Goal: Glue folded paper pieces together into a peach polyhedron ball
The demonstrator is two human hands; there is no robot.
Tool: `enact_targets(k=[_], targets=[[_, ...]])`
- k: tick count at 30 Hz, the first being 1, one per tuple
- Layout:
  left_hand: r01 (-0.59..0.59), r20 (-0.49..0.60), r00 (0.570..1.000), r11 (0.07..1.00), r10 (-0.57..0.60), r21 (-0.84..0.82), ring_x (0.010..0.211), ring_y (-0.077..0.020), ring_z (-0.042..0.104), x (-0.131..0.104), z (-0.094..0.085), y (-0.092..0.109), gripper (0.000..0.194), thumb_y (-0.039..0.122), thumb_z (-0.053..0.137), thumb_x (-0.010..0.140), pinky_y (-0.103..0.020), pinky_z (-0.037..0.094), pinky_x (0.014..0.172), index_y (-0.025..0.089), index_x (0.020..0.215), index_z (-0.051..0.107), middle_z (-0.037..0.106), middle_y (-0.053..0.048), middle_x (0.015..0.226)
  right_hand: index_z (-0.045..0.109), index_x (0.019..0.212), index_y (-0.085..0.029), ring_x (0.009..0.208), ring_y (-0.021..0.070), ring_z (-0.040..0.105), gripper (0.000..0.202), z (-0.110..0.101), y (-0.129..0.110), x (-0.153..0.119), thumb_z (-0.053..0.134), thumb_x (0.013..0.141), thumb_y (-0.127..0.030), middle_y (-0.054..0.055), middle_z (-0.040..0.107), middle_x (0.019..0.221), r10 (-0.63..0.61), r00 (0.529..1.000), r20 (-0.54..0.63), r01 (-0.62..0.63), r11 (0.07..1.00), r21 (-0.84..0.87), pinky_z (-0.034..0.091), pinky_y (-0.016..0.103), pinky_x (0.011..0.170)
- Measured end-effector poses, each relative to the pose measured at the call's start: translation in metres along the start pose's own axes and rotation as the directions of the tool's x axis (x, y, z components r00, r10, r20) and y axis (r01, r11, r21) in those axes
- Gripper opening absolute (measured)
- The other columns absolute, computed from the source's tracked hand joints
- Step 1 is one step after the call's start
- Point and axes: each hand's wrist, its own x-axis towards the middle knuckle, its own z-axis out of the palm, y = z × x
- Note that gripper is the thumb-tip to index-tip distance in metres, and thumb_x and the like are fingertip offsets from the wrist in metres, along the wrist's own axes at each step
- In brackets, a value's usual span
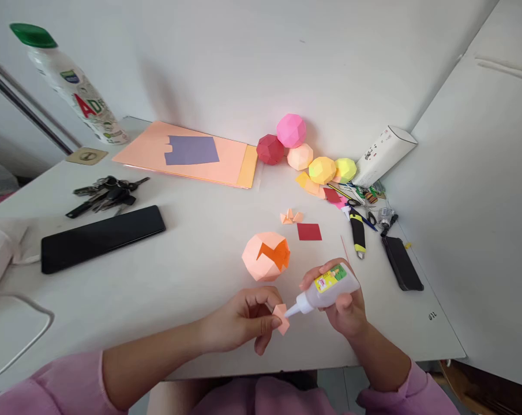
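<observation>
Between thumb and fingers, my left hand point(247, 320) pinches a small peach paper piece point(280, 320) near the table's front edge. My right hand point(349, 314) grips a clear glue bottle point(330, 288) with a yellow-green label, tilted so its white nozzle meets or nearly meets the paper piece; I cannot tell which. Just beyond my left hand sits a faceted peach paper ball point(261, 259) with a jagged opening on its right side, showing a bright orange inside. Behind it lie folded peach paper scraps point(290, 217) and a dark red paper square point(309, 231).
Finished-looking faceted balls, including a pink one point(291, 131), line the wall. To the right are a utility knife point(357, 232) and a black case point(402, 263). Phone point(102, 239), keys point(107, 193), paper sheets point(139, 151) and a tall bottle point(77, 86) occupy the left.
</observation>
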Motion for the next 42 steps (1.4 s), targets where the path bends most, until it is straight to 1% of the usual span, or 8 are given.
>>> enact_targets(k=[5,9,16,19,23,31,36,42], targets=[[0.038,0.035,0.999,0.999,-0.038,-0.017,0.044,-0.0042,0.054,0.000,0.000,0.001,0.023,0.036,0.066,0.082,-0.020,0.042,0.047,0.013,0.079,0.062,0.062,-0.001,0.077,0.052,0.099,-0.027,0.051,0.0117,0.050,0.040,0.004,0.000,0.000,0.064,0.077,-0.058,0.006,0.070,0.087,-0.012,1.000,-0.010,0.012,0.999,0.053,0.034,0.022,0.042],[0.039,0.072,0.997,0.997,-0.035,-0.063,0.046,-0.0047,0.051,0.001,-0.001,0.002,0.021,0.034,0.065,0.083,-0.021,0.042,0.047,0.013,0.078,0.062,0.062,-0.002,0.076,0.054,0.098,-0.026,0.047,0.0091,0.045,0.037,0.006,0.001,0.002,0.064,0.079,-0.056,0.005,0.070,0.086,0.021,0.999,-0.034,-0.017,0.994,0.107,0.032,0.021,0.041],[0.046,0.077,0.996,0.996,-0.041,-0.072,0.047,-0.0049,0.047,0.000,-0.002,0.002,0.022,0.034,0.064,0.084,-0.021,0.038,0.046,0.013,0.077,0.062,0.063,-0.002,0.075,0.055,0.098,-0.025,0.046,0.0076,0.044,0.033,0.005,0.001,0.003,0.063,0.081,-0.053,0.004,0.069,0.086,0.026,0.999,-0.040,-0.020,0.991,0.134,0.030,0.021,0.042],[0.041,0.059,0.998,0.997,-0.037,-0.069,0.046,-0.0055,0.047,0.000,-0.001,0.004,0.026,0.036,0.061,0.085,-0.021,0.036,0.046,0.013,0.074,0.060,0.063,-0.003,0.072,0.054,0.099,-0.025,0.048,0.0077,0.045,0.033,0.005,-0.001,0.004,0.064,0.081,-0.051,0.004,0.069,0.088,0.023,1.000,-0.011,-0.021,0.989,0.145,0.032,0.021,0.043],[0.026,0.045,0.999,0.996,-0.022,-0.090,0.045,-0.0059,0.047,0.001,-0.002,0.004,0.026,0.036,0.062,0.084,-0.022,0.035,0.046,0.013,0.072,0.060,0.061,-0.002,0.069,0.052,0.097,-0.026,0.051,0.0100,0.049,0.022,0.006,-0.001,0.004,0.063,0.084,-0.040,0.004,0.069,0.086,0.018,1.000,0.010,-0.019,0.985,0.170,0.032,0.021,0.043],[0.013,0.028,1.000,0.980,-0.008,-0.198,0.044,-0.0051,0.042,0.000,-0.004,0.002,0.025,0.035,0.066,0.082,-0.022,0.032,0.046,0.014,0.071,0.058,0.060,0.000,0.066,0.052,0.090,-0.028,0.061,0.0163,0.051,0.024,0.001,-0.001,0.008,0.070,0.075,-0.033,0.003,0.068,0.080,0.006,0.997,0.074,-0.021,0.978,0.209,0.035,0.024,0.048],[0.020,0.025,1.000,0.969,-0.014,-0.245,0.044,-0.0051,0.040,0.000,-0.005,0.004,0.027,0.034,0.067,0.081,-0.022,0.030,0.045,0.014,0.067,0.057,0.058,0.000,0.061,0.052,0.088,-0.027,0.067,0.0178,0.049,0.024,-0.001,-0.002,0.010,0.070,0.072,-0.027,0.003,0.068,0.080,-0.044,0.986,0.158,0.012,0.979,0.201,0.037,0.028,0.056],[0.032,0.010,0.999,0.965,-0.031,-0.261,0.041,-0.0052,0.039,0.001,-0.003,0.008,0.029,0.035,0.069,0.078,-0.022,0.028,0.044,0.014,0.064,0.055,0.056,0.002,0.055,0.050,0.084,-0.027,0.067,0.0187,0.044,0.025,-0.002,-0.005,0.011,0.069,0.068,-0.024,0.003,0.067,0.078,-0.066,0.976,0.209,0.032,0.986,0.163,0.036,0.029,0.058]])
